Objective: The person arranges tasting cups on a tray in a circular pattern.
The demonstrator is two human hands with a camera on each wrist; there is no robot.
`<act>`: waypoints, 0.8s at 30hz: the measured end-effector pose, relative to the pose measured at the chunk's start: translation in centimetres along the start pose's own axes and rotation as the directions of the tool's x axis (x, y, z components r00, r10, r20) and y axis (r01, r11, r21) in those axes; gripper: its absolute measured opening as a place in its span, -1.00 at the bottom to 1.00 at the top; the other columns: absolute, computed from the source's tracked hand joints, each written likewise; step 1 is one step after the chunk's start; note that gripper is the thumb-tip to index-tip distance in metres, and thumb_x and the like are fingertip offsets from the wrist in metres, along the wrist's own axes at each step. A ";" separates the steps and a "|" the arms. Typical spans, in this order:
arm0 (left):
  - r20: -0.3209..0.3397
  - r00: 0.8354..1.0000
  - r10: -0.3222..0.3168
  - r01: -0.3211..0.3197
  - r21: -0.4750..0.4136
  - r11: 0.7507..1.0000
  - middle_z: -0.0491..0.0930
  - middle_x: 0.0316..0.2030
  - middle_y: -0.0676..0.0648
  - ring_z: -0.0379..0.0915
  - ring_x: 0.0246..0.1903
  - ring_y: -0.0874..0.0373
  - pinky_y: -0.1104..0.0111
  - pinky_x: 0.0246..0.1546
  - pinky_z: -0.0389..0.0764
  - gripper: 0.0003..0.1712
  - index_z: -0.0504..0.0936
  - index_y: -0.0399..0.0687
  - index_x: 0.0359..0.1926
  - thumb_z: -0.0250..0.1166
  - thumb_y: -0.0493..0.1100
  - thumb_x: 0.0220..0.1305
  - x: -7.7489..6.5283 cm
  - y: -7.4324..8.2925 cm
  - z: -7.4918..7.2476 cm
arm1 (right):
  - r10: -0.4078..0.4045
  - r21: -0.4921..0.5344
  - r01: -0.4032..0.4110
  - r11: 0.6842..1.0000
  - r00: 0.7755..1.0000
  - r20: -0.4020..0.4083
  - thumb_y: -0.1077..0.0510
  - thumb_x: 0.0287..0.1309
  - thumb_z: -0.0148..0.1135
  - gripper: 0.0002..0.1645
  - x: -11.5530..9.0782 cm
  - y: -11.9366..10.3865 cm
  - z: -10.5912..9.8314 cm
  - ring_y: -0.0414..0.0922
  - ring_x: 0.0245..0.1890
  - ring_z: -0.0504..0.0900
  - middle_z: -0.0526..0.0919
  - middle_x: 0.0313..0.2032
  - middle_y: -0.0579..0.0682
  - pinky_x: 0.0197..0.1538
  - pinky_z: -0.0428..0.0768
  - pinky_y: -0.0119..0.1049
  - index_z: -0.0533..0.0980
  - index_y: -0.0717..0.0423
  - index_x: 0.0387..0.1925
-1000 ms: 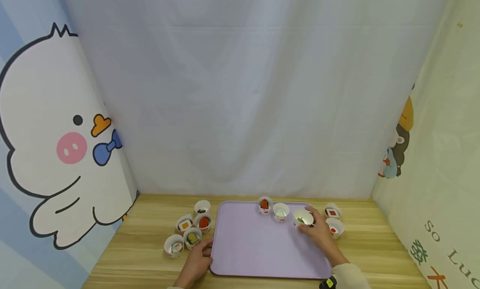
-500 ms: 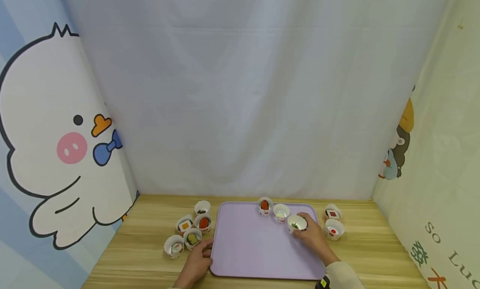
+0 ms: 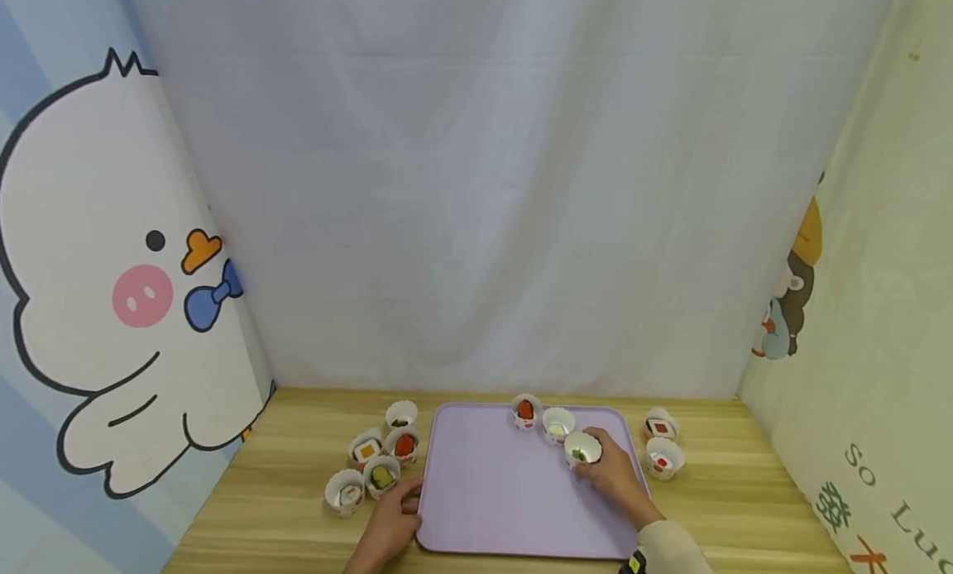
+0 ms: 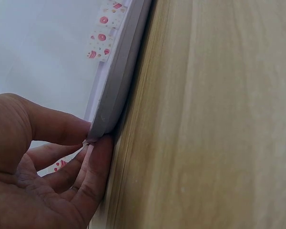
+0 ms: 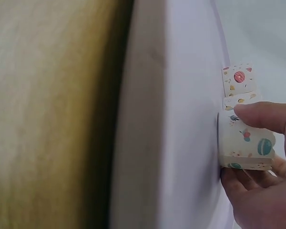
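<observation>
My right hand [image 3: 614,476] grips a white paper baking cup [image 3: 590,447] with a small green item inside, over the right part of the lilac tray [image 3: 499,491]. In the right wrist view, the thumb lies on the printed wall of this cup [image 5: 245,138], with fingers under its far side. Two more cups stand in a slanted row at the tray's back: one cup [image 3: 524,425] with a red item, another cup [image 3: 559,437] with something pale yellow. My left hand [image 3: 389,520] pinches the tray's left edge, thumb and fingers at the rim [image 4: 117,81] in the left wrist view.
Left of the tray, several similar cups [image 3: 345,478] holding varied small items cluster on the wooden table [image 3: 275,483]. Two others, a rear cup [image 3: 659,411] and a nearer cup [image 3: 665,472], stand right of it. A pale curtain [image 3: 476,227] hangs behind.
My right hand has carried its cup left and slightly toward me, beside the pale-yellow cup. The left hand has stayed at the tray's edge.
</observation>
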State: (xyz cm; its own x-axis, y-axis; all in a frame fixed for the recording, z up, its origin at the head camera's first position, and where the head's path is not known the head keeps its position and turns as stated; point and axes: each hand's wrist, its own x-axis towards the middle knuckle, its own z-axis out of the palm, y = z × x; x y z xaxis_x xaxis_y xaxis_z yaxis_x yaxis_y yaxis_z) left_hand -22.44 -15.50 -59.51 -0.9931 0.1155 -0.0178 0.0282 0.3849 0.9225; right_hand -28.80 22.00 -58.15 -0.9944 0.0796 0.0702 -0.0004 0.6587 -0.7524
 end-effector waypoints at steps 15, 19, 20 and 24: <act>0.008 1.000 0.001 -0.001 -0.021 1.000 0.55 0.04 -0.44 0.61 -0.10 -0.12 0.28 -0.26 0.67 -0.26 0.40 -0.56 0.21 0.14 -0.56 -0.15 0.0 -0.3 -0.1 | -0.003 0.053 0.001 0.999 0.999 0.037 0.31 -0.24 0.50 -0.17 -0.1 0.0 -0.3 0.09 0.02 0.58 0.58 0.09 0.28 0.00 0.53 -0.13 0.40 0.24 0.19; 0.016 1.000 0.000 0.001 -0.026 1.000 0.55 0.04 -0.45 0.61 -0.10 -0.13 0.27 -0.25 0.68 -0.27 0.39 -0.57 0.22 0.14 -0.55 -0.14 0.0 -0.3 -0.1 | -0.025 0.074 0.020 0.997 0.998 0.059 0.34 -0.24 0.51 -0.08 -0.1 0.2 -0.6 0.12 0.04 0.58 0.56 0.10 0.30 0.01 0.55 -0.14 0.33 0.29 0.25; 0.018 1.000 -0.001 0.001 -0.025 1.000 0.55 0.04 -0.45 0.61 -0.10 -0.13 0.26 -0.25 0.68 -0.27 0.39 -0.57 0.22 0.14 -0.55 -0.14 0.0 -0.3 -0.1 | -0.035 0.075 0.030 0.997 0.997 0.066 0.34 -0.24 0.51 -0.04 -0.2 0.2 -0.8 0.14 0.07 0.57 0.55 0.11 0.31 0.05 0.55 -0.11 0.30 0.29 0.28; 0.018 1.000 0.001 -0.001 -0.019 1.000 0.55 0.04 -0.45 0.61 -0.10 -0.13 0.26 -0.25 0.69 -0.27 0.39 -0.56 0.22 0.14 -0.55 -0.14 0.0 -0.2 -0.1 | -0.065 0.077 0.057 0.995 0.992 0.108 0.26 -0.20 0.54 0.09 -0.4 -0.3 -1.6 0.29 0.24 0.44 0.44 0.23 0.37 0.28 0.41 0.12 0.18 0.26 0.38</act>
State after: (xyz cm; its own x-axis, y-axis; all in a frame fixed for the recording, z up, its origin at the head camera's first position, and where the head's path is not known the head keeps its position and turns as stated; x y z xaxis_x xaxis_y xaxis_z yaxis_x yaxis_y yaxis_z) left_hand -22.45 -15.69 -59.69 -0.9909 0.1323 -0.0237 0.0268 0.3670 0.9298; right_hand -28.27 23.02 -56.90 -0.9979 -0.0449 0.0474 -0.0648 0.6028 -0.7952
